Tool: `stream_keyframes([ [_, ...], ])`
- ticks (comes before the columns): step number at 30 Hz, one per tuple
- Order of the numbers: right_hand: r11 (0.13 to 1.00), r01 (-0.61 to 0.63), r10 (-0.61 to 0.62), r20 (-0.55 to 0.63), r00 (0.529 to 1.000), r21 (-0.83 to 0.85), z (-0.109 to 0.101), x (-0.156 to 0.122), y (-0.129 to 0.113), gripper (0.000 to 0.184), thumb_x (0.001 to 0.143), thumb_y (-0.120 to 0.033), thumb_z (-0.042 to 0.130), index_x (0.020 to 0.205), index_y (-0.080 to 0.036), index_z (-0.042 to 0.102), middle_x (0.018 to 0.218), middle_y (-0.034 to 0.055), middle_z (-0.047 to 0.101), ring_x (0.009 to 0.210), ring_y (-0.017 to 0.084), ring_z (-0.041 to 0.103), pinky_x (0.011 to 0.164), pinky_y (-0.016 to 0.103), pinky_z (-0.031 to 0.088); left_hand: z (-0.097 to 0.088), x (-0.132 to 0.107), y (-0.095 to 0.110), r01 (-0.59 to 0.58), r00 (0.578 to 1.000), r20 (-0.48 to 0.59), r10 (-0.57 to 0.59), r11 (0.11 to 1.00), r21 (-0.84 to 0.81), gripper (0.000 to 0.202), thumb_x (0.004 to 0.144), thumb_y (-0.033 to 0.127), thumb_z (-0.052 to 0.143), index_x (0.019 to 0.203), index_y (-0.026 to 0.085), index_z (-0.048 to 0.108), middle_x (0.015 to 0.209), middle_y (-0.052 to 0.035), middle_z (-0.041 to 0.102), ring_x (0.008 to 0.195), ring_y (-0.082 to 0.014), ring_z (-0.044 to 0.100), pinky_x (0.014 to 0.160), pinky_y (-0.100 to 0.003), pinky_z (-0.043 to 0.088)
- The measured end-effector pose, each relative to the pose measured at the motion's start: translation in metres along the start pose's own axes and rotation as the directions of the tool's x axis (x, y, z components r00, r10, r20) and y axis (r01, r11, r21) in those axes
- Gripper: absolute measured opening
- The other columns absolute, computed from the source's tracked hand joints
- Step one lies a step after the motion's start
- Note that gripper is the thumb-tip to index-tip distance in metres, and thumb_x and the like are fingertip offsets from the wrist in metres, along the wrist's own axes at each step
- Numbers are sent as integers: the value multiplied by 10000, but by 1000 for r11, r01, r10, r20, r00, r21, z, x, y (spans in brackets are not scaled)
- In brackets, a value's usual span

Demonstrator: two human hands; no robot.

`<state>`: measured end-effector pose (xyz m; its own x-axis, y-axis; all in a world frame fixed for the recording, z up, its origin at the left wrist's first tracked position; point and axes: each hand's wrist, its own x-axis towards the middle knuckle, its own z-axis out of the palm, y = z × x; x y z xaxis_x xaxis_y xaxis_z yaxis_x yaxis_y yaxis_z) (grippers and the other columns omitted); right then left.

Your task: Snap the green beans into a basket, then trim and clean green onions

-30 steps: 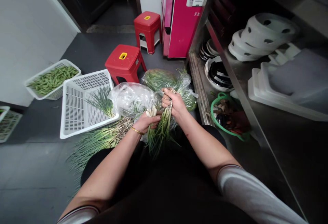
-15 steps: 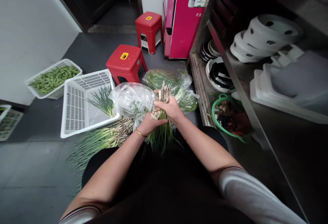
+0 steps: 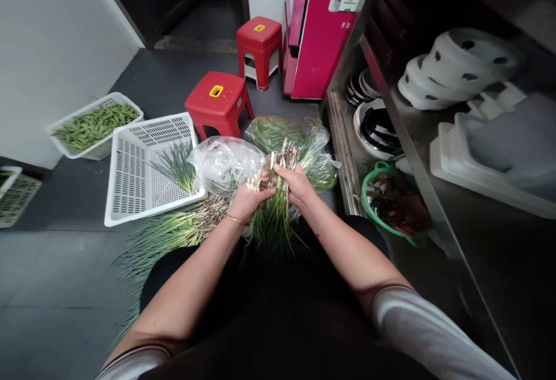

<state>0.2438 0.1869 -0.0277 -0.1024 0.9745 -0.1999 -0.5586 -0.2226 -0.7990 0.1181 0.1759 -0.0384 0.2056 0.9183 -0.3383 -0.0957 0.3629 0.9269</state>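
Observation:
Over my lap, my left hand (image 3: pixel 248 200) is closed around spring onions with clean white bulbs. Beside it, my right hand (image 3: pixel 299 184) grips more spring onions (image 3: pixel 282 201) whose brownish root ends point up, with the thumb laid across the stems. Their green leaves hang below both hands. To the left on the floor lies a heap of spring onions (image 3: pixel 169 232), root ends toward me. A small bunch (image 3: pixel 176 165) rests in the white slotted basket (image 3: pixel 152 211). Just beyond my hands sits a crumpled clear plastic bag (image 3: pixel 228 163). Some of my fingers are hidden by stems.
Bagged greens (image 3: pixel 278 132) lie ahead. Two red stools (image 3: pixel 215 102) stand near a pink cabinet (image 3: pixel 324 38). A basket of green beans (image 3: pixel 98 125) is at left. To the right, a metal shelf (image 3: pixel 399 122) holds dishes, above a green basket (image 3: pixel 367 194).
My hands have moved slightly apart. The spring onions now show as two groups, white bulbs at left and brown root ends at right. The view has shifted slightly.

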Motion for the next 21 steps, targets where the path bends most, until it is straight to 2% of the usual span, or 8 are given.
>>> stream_keyframes([
  [2, 998, 23, -24, -12, 1000, -55, -3, 3, -2, 408, 601, -377, 775, 847, -177, 518, 663, 2, 641, 597, 153, 637, 566, 289, 552, -1, 1, 0, 35, 999, 34, -32, 996, -77, 483, 471, 275, 838, 880, 129, 627, 601, 50, 569, 393, -37, 389, 360, -190, 278],
  [5, 984, 70, -85, -93, 992, -162, -14, 8, -12, 369, 649, -363, 746, 859, -186, 498, 627, -28, 607, 536, 118, 600, 528, 263, 535, -10, 5, 3, 51, 998, 36, -48, 996, -74, 388, 463, 305, 844, 666, 125, 567, 454, 68, 473, 342, -40, 360, 340, -194, 257],
  [9, 950, 133, -177, -136, 975, -284, -24, 7, -25, 320, 693, -386, 704, 846, -183, 509, 519, -72, 506, 386, 56, 424, 363, 182, 369, -21, 11, 4, 24, 998, -58, -29, 997, -80, 377, 465, 314, 838, 645, 129, 562, 410, 69, 455, 331, -51, 378, 339, -193, 252],
  [11, 918, 113, -146, -58, 988, -379, -22, 3, -23, 297, 693, -379, 697, 835, -171, 540, 481, -88, 450, 361, 46, 356, 337, 181, 291, -22, 12, 3, 18, 998, -60, -22, 997, -77, 363, 469, 304, 833, 651, 126, 574, 409, 68, 459, 332, -50, 377, 341, -195, 257],
  [14, 836, 63, -45, 48, 998, -545, -14, -1, -12, 263, 643, -331, 724, 759, -156, 566, 463, -91, 435, 380, 49, 363, 365, 190, 281, -19, 10, 3, 6, 1000, -10, -6, 998, -62, 336, 464, 267, 830, 623, 127, 569, 414, 67, 464, 335, -49, 373, 341, -200, 270],
  [16, 814, 47, -23, 48, 999, -579, -11, -2, -6, 255, 611, -313, 736, 678, -162, 542, 447, -91, 431, 386, 51, 364, 377, 194, 282, -18, 9, 3, 6, 999, 53, -2, 997, -71, 318, 478, 259, 824, 618, 121, 574, 427, 59, 476, 345, -52, 389, 342, -200, 275],
  [19, 853, -25, 24, -8, 1000, -522, -10, -1, -7, 291, 619, -344, 729, 608, -185, 486, 407, -89, 407, 355, 58, 334, 354, 210, 258, -19, 7, 6, 44, 983, 182, -31, 997, -66, 304, 516, 263, 806, 695, 95, 626, 506, 16, 555, 383, -72, 454, 348, -200, 290],
  [21, 872, -60, 52, -30, 998, -485, -11, -1, -11, 316, 622, -361, 731, 585, -194, 466, 391, -85, 399, 336, 58, 314, 335, 217, 236, -21, 7, 7, 64, 976, 210, -56, 997, -35, 299, 512, 240, 803, 710, 91, 636, 561, -2, 593, 390, -73, 470, 343, -198, 288],
])
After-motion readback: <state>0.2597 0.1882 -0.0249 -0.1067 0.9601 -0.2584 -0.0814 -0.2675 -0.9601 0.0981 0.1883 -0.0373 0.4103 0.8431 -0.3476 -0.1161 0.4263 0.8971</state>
